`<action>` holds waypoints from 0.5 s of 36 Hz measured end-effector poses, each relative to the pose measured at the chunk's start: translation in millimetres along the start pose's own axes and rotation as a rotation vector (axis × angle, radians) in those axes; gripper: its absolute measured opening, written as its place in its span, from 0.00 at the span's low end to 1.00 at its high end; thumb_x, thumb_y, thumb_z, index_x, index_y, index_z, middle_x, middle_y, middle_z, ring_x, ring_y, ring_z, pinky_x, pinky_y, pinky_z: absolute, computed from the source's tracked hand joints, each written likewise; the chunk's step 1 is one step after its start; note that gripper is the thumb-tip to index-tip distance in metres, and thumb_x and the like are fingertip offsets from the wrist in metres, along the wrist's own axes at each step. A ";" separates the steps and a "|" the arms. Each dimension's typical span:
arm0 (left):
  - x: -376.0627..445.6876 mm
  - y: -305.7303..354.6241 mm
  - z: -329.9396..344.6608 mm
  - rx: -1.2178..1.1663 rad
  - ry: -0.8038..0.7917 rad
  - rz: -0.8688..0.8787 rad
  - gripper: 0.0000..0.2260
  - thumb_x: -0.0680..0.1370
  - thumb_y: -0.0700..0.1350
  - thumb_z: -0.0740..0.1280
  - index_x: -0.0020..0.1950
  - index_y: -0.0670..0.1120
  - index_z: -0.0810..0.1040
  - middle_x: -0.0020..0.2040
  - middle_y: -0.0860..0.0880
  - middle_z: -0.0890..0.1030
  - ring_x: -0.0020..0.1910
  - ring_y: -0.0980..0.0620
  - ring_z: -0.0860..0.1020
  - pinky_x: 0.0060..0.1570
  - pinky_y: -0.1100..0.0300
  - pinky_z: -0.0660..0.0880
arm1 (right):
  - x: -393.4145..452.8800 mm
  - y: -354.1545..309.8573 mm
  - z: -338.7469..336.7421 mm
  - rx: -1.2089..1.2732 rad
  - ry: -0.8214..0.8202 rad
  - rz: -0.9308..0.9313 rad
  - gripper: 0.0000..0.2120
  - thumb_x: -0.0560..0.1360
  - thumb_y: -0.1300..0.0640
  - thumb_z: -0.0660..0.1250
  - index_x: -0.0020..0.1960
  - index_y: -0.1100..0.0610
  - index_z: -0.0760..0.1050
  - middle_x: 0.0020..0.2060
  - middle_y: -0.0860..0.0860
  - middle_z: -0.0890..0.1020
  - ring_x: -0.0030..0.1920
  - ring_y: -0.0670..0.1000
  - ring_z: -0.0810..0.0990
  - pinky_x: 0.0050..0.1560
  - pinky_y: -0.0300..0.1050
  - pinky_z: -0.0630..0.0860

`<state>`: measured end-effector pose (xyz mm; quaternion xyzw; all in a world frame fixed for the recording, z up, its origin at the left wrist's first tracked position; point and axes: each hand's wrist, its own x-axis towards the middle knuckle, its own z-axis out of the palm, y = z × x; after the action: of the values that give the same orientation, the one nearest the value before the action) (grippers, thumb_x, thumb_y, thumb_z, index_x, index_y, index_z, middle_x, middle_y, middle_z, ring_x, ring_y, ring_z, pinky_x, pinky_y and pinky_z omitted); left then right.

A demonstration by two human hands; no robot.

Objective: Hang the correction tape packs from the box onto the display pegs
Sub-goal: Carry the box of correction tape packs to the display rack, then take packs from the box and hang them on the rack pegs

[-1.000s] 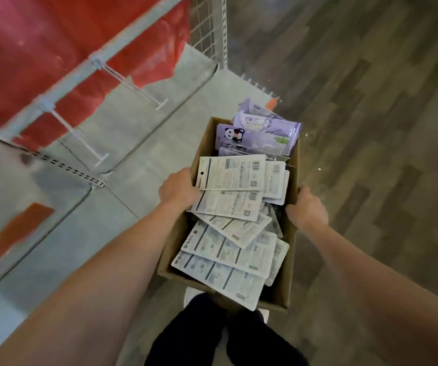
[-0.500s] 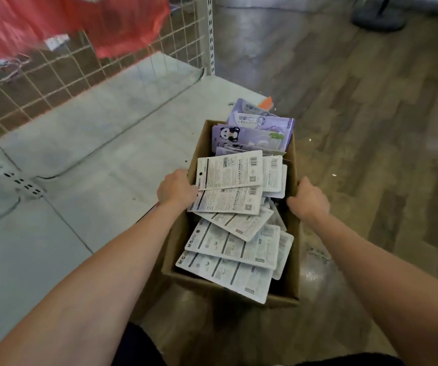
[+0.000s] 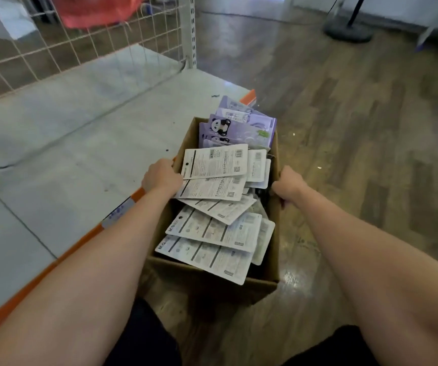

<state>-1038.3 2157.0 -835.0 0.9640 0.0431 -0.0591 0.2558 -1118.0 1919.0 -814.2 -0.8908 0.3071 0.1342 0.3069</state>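
Left hand (image 3: 161,177) and right hand (image 3: 289,184) each grip a side wall of the cardboard box (image 3: 212,282) heaped with correction tape packs (image 3: 214,229), fingers curled over its rim.

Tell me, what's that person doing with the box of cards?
A person holds a cardboard box by its two sides, the left hand on one edge and the right hand on the other. It is full of correction tape packs, white backs up, purple ones at the far end. None is hung yet.
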 end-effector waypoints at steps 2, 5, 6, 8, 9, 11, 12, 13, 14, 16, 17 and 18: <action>6.0 -1.8 0.5 0.001 -0.011 -0.001 0.09 0.74 0.38 0.62 0.51 0.37 0.78 0.51 0.38 0.80 0.51 0.36 0.77 0.46 0.51 0.74 | 1.3 -3.6 -0.6 0.031 -0.036 -0.004 0.14 0.75 0.66 0.64 0.57 0.62 0.61 0.55 0.62 0.72 0.39 0.63 0.78 0.25 0.49 0.78; 9.8 2.6 -1.7 0.002 -0.001 0.042 0.04 0.74 0.38 0.63 0.42 0.38 0.76 0.49 0.37 0.80 0.46 0.37 0.77 0.40 0.53 0.69 | 2.6 -4.9 -4.5 0.067 -0.072 0.004 0.13 0.75 0.67 0.65 0.56 0.65 0.64 0.52 0.62 0.75 0.35 0.64 0.80 0.29 0.54 0.80; 9.8 5.1 -2.5 0.002 0.001 0.059 0.05 0.74 0.38 0.63 0.38 0.40 0.74 0.48 0.37 0.80 0.45 0.38 0.76 0.38 0.54 0.68 | 2.6 -3.3 -7.1 0.096 -0.090 0.015 0.11 0.75 0.68 0.65 0.56 0.67 0.68 0.53 0.63 0.77 0.39 0.66 0.82 0.36 0.57 0.81; 7.8 9.8 -3.9 0.014 -0.014 0.086 0.06 0.74 0.37 0.63 0.37 0.41 0.72 0.48 0.37 0.80 0.46 0.37 0.76 0.39 0.55 0.67 | 2.7 3.6 -14.2 0.193 -0.112 0.032 0.13 0.76 0.68 0.65 0.59 0.70 0.72 0.52 0.65 0.78 0.44 0.64 0.82 0.45 0.57 0.81; 6.6 10.5 -4.1 0.034 -0.028 0.097 0.03 0.74 0.37 0.63 0.40 0.40 0.74 0.49 0.37 0.80 0.48 0.37 0.77 0.39 0.55 0.68 | 2.1 7.4 -17.4 0.240 -0.117 0.031 0.13 0.76 0.68 0.65 0.60 0.70 0.72 0.51 0.64 0.79 0.44 0.62 0.81 0.44 0.56 0.82; 5.8 10.0 -3.9 0.095 -0.078 0.118 0.07 0.74 0.38 0.63 0.50 0.38 0.77 0.53 0.37 0.79 0.52 0.37 0.77 0.42 0.55 0.69 | 0.0 14.7 -22.1 0.307 -0.089 0.020 0.14 0.76 0.68 0.65 0.61 0.68 0.73 0.53 0.65 0.79 0.48 0.59 0.81 0.45 0.53 0.82; 5.5 9.0 -4.6 0.127 -0.109 0.139 0.09 0.75 0.38 0.63 0.53 0.38 0.76 0.54 0.37 0.79 0.53 0.37 0.77 0.43 0.55 0.70 | -0.3 17.0 -23.9 0.318 -0.057 0.017 0.14 0.76 0.68 0.65 0.61 0.67 0.73 0.55 0.65 0.79 0.53 0.60 0.81 0.47 0.53 0.81; 6.1 7.5 -5.4 0.156 -0.133 0.167 0.10 0.75 0.39 0.63 0.55 0.38 0.76 0.55 0.37 0.79 0.54 0.38 0.77 0.43 0.55 0.70 | 0.2 18.1 -25.4 0.320 -0.021 0.011 0.14 0.76 0.68 0.64 0.61 0.67 0.74 0.56 0.65 0.79 0.56 0.60 0.80 0.48 0.53 0.80; 6.8 5.7 -6.7 0.180 -0.148 0.198 0.10 0.76 0.39 0.63 0.55 0.38 0.76 0.56 0.38 0.79 0.54 0.38 0.77 0.44 0.55 0.70 | 1.1 17.4 -27.1 0.303 0.008 0.002 0.14 0.77 0.67 0.65 0.62 0.66 0.73 0.56 0.64 0.79 0.57 0.59 0.79 0.49 0.53 0.79; 7.7 1.3 -10.7 0.211 -0.151 0.253 0.09 0.76 0.40 0.63 0.55 0.40 0.76 0.55 0.39 0.79 0.53 0.39 0.77 0.44 0.55 0.71 | 3.6 13.0 -31.4 0.242 0.036 -0.033 0.15 0.77 0.66 0.65 0.63 0.66 0.73 0.55 0.62 0.79 0.53 0.57 0.79 0.48 0.52 0.79; 8.0 -0.5 -13.1 0.212 -0.141 0.271 0.09 0.76 0.41 0.64 0.55 0.40 0.76 0.55 0.40 0.79 0.53 0.40 0.77 0.45 0.55 0.72 | 4.2 10.3 -34.0 0.209 0.049 -0.056 0.15 0.77 0.66 0.65 0.63 0.66 0.73 0.54 0.62 0.79 0.52 0.57 0.80 0.48 0.52 0.80; 8.6 -1.6 -15.5 0.201 -0.120 0.287 0.10 0.76 0.42 0.64 0.55 0.41 0.77 0.55 0.41 0.80 0.52 0.40 0.77 0.46 0.54 0.73 | 3.7 7.2 -36.9 0.183 0.066 -0.077 0.15 0.77 0.66 0.65 0.62 0.66 0.73 0.54 0.63 0.79 0.53 0.58 0.80 0.49 0.53 0.80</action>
<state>-1028.6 2166.5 -823.6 0.9757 -0.1162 -0.0837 0.1660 -1117.8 1889.5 -790.4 -0.8742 0.2935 0.0641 0.3815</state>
